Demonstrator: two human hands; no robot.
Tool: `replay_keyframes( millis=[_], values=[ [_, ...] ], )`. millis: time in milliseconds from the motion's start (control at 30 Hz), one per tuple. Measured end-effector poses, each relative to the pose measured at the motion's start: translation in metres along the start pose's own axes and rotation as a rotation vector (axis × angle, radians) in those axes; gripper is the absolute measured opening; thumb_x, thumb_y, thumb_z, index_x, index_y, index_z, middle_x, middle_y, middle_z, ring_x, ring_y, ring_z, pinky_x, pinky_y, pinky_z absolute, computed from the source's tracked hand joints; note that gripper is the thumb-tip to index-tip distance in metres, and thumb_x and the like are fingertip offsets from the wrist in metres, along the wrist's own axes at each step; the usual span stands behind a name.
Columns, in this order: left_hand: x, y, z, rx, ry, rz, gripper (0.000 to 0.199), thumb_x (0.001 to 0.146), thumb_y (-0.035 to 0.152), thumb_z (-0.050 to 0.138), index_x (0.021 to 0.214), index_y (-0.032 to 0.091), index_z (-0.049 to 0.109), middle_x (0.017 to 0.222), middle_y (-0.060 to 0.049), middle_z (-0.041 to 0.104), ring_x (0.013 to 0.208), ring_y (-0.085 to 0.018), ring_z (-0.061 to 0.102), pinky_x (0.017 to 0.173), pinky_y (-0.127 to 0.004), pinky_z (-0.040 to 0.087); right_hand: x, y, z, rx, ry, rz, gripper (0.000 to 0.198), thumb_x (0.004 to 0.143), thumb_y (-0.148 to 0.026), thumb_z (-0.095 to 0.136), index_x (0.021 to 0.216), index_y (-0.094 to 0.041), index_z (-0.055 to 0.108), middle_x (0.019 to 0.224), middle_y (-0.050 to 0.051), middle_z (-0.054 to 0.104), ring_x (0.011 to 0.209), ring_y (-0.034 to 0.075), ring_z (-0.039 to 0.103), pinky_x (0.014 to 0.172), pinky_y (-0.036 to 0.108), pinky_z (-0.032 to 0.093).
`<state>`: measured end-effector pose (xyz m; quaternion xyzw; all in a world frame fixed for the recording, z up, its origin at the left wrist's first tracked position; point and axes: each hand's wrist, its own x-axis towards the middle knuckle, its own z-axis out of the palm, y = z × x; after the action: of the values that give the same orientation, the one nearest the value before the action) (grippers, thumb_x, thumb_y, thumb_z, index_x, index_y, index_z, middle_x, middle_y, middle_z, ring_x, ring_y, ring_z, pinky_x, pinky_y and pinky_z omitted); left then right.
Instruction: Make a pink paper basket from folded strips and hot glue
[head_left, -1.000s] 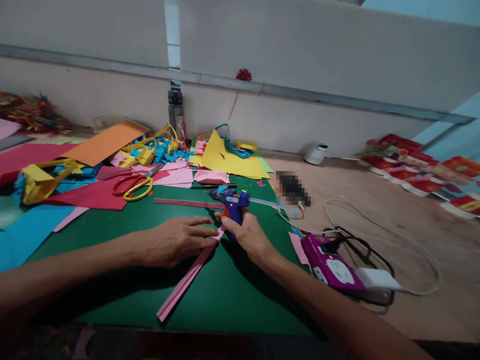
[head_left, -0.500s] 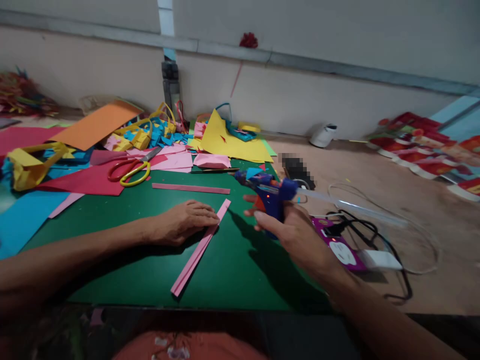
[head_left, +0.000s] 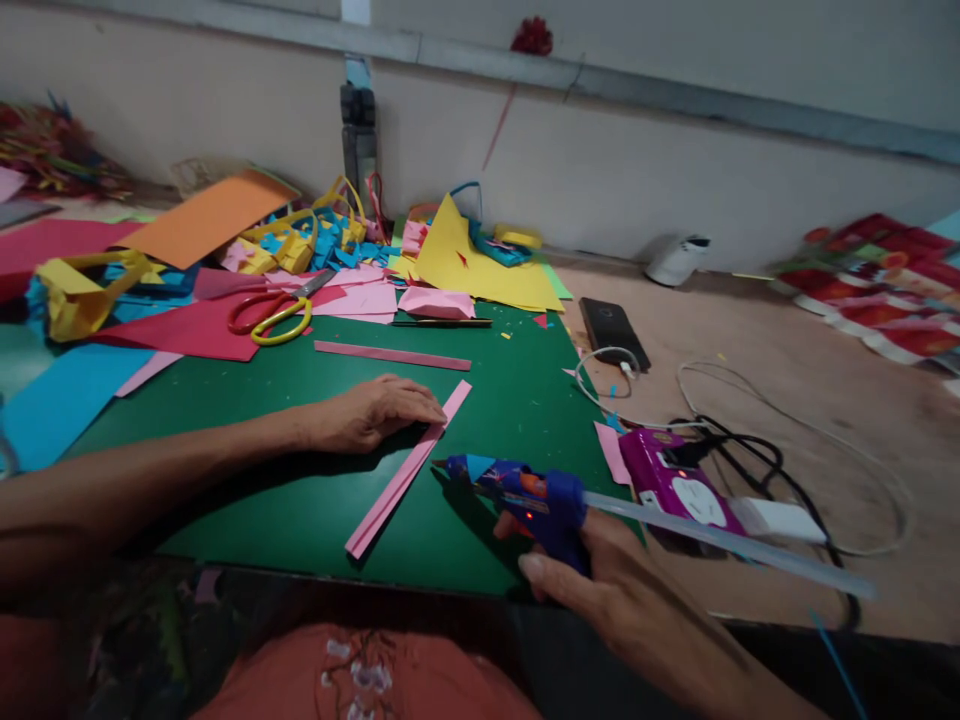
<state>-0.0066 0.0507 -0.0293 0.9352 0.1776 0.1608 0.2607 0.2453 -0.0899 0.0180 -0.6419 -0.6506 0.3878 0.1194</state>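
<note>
A folded pink paper strip (head_left: 397, 495) lies slanted on a green board (head_left: 285, 510). My left hand (head_left: 379, 412) rests on the board, its fingers together and bent over the strip near its upper end, holding it down; the thumb is hidden. In my right hand (head_left: 577, 570) is a blue hot glue gun (head_left: 544, 500), my fingers wrapped around its handle. Its nozzle points left, just right of the strip, and a long clear glue stick (head_left: 720, 540) sticks out of its back. A second pink paper strip (head_left: 394, 356) lies flat farther back.
Red-and-yellow scissors (head_left: 281, 316) lie on coloured paper at the left. A yellow sheet (head_left: 487, 265) and small paper baskets (head_left: 300, 240) are at the back. On the right are a phone (head_left: 613, 333), a purple power strip (head_left: 675, 490) and cables. A white camera-like device (head_left: 677, 260) stands near the wall.
My right hand has brought the glue gun down and toward me, its nozzle now lower beside the slanted strip. My left hand stays on the strip. The view has shifted slightly.
</note>
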Motion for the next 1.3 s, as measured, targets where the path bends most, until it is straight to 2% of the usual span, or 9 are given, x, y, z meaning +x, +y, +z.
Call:
replay_keyframes(
  millis=[367,500,600,767,900,967,1033,1100,1300],
  values=[
    [0.000,0.000,0.000,-0.001,-0.023,0.014,0.035,0.092,0.015,0.034,0.119,0.020,0.056,0.121,-0.008,0.061,0.119,-0.020,0.048,0.100,-0.040,0.032,0.008,-0.006,0.005,0.032,-0.001,0.027,0.032,0.076,-0.042,0.054,0.099,-0.024,0.066,0.092,0.005,0.066,0.081,0.022,0.063,0.077,0.036,0.051],
    [0.000,0.001,-0.001,0.010,-0.030,0.029,0.036,0.093,0.014,0.032,0.119,0.019,0.055,0.122,-0.008,0.061,0.119,-0.019,0.048,0.100,-0.039,0.031,0.012,-0.008,0.006,0.061,-0.063,0.029,0.034,0.079,-0.043,0.052,0.105,-0.023,0.062,0.097,0.004,0.065,0.076,0.020,0.062,0.073,0.035,0.051],
    [0.000,0.001,-0.001,0.013,-0.021,0.020,0.036,0.093,0.016,0.031,0.118,0.019,0.056,0.121,-0.009,0.061,0.118,-0.019,0.048,0.100,-0.037,0.031,0.014,-0.011,0.006,0.010,-0.056,0.028,0.034,0.079,-0.044,0.051,0.102,-0.022,0.062,0.094,0.005,0.065,0.076,0.021,0.062,0.073,0.035,0.051],
    [0.000,0.001,-0.001,0.027,-0.024,0.023,0.035,0.093,0.017,0.033,0.120,0.020,0.056,0.122,-0.009,0.061,0.118,-0.020,0.048,0.097,-0.038,0.033,0.014,-0.012,0.006,-0.073,-0.019,-0.011,0.033,0.079,-0.048,0.051,0.098,-0.023,0.062,0.092,0.005,0.065,0.081,0.023,0.061,0.071,0.036,0.051],
    [0.000,0.000,-0.001,0.073,-0.035,0.046,0.033,0.093,0.017,0.035,0.117,0.021,0.058,0.124,-0.008,0.059,0.119,-0.022,0.047,0.096,-0.040,0.033,0.012,-0.015,0.007,-0.055,-0.086,-0.091,0.022,0.080,-0.043,0.052,0.090,-0.025,0.062,0.083,0.002,0.065,0.075,0.021,0.061,0.070,0.033,0.051],
    [0.000,0.000,-0.001,0.091,-0.035,0.058,0.032,0.093,0.017,0.036,0.115,0.020,0.059,0.124,-0.008,0.059,0.118,-0.021,0.047,0.095,-0.040,0.033,0.011,-0.015,0.010,-0.025,-0.108,-0.094,0.026,0.079,-0.040,0.054,0.100,-0.025,0.061,0.088,0.003,0.066,0.078,0.021,0.061,0.071,0.033,0.052],
    [-0.001,0.001,-0.002,0.103,-0.033,0.065,0.031,0.093,0.017,0.037,0.113,0.019,0.060,0.124,-0.008,0.059,0.118,-0.021,0.047,0.095,-0.039,0.033,0.011,-0.014,0.014,-0.008,-0.101,-0.082,0.042,0.078,-0.038,0.056,0.118,-0.026,0.055,0.103,0.004,0.065,0.091,0.024,0.061,0.079,0.036,0.051],
    [-0.001,0.001,-0.002,0.113,-0.035,0.069,0.030,0.093,0.018,0.038,0.113,0.019,0.060,0.124,-0.007,0.059,0.118,-0.021,0.047,0.095,-0.039,0.032,0.011,-0.012,0.018,0.009,-0.107,-0.069,0.053,0.077,-0.037,0.057,0.128,-0.026,0.048,0.114,0.006,0.063,0.101,0.026,0.059,0.086,0.041,0.049],
    [-0.001,-0.002,-0.001,0.118,-0.033,0.099,0.028,0.093,0.020,0.039,0.111,0.020,0.060,0.123,-0.007,0.059,0.117,-0.021,0.047,0.094,-0.038,0.032,0.006,-0.021,0.025,0.104,-0.155,-0.008,0.059,0.075,-0.034,0.054,0.133,-0.024,0.046,0.125,0.007,0.059,0.111,0.030,0.055,0.099,0.046,0.040]
  ],
)
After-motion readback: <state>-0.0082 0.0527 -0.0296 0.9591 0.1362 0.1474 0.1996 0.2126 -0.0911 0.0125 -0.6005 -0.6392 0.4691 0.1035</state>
